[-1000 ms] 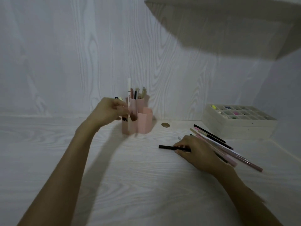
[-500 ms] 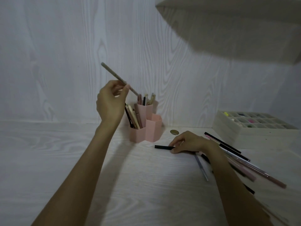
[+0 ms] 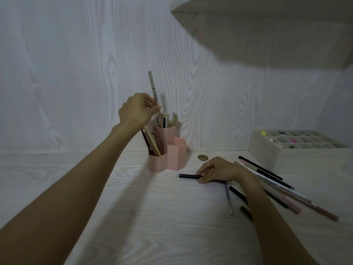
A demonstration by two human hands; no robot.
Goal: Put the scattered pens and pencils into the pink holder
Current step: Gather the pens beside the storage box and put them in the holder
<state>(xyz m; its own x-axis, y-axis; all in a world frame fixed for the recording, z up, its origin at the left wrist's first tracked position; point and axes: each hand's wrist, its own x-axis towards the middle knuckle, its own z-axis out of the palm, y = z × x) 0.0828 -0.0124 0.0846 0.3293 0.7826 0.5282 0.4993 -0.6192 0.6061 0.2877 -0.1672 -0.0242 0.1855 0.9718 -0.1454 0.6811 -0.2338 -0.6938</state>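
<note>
The pink holder [image 3: 172,156], made of joined hexagonal cups, stands near the back wall with several pens in it. My left hand [image 3: 136,109] is raised just above its tall rear cup and pinches a pale pencil [image 3: 152,87] almost upright, tip down over that cup. My right hand [image 3: 219,170] rests on the desk to the holder's right, fingers closed on a black pen [image 3: 190,176] that lies flat. A spread of scattered pens and pencils [image 3: 277,185] lies right of that hand, partly hidden by my forearm.
A pale compartment box [image 3: 271,150] with small coloured items stands at the back right. A round cable hole [image 3: 202,157] sits in the desk beside the holder. A shelf [image 3: 267,14] overhangs at the upper right. The wood-grain wall rises right behind the holder.
My left hand has swung the pale pencil from a slant to nearly upright over the tall cup. My right hand stays on the black pen on the desk.
</note>
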